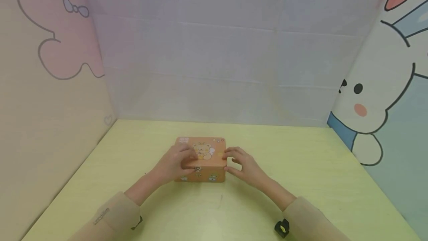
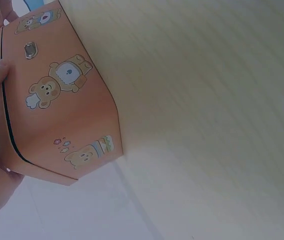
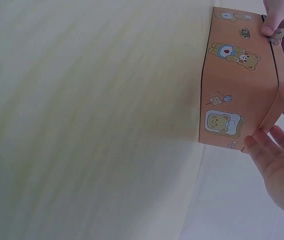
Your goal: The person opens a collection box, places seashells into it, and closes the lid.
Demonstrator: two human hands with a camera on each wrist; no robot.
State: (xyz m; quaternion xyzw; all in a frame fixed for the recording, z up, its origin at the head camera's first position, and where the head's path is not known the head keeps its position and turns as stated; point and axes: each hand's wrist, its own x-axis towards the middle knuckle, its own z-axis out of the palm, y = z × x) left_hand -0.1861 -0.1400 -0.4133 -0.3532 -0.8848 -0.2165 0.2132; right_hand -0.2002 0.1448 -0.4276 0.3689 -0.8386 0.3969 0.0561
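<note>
An orange hinged box with printed bears sits on the table with its lid down, a dark seam showing below the lid in both wrist views. My left hand grips the lid, fingers bent over the top and thumb at the front seam beside the clasp. In the right wrist view the metal hasp stands out from the lid, apart from the catch plate on the front. My right hand holds the box's right side, with bent fingers at the lid edge and thumb near the front corner.
The pale yellow table stretches around the box. Behind it stands a whitish creased backdrop. Side panels carry a pink cartoon figure on the left and a white rabbit on the right. A black wrist device shows at the right sleeve.
</note>
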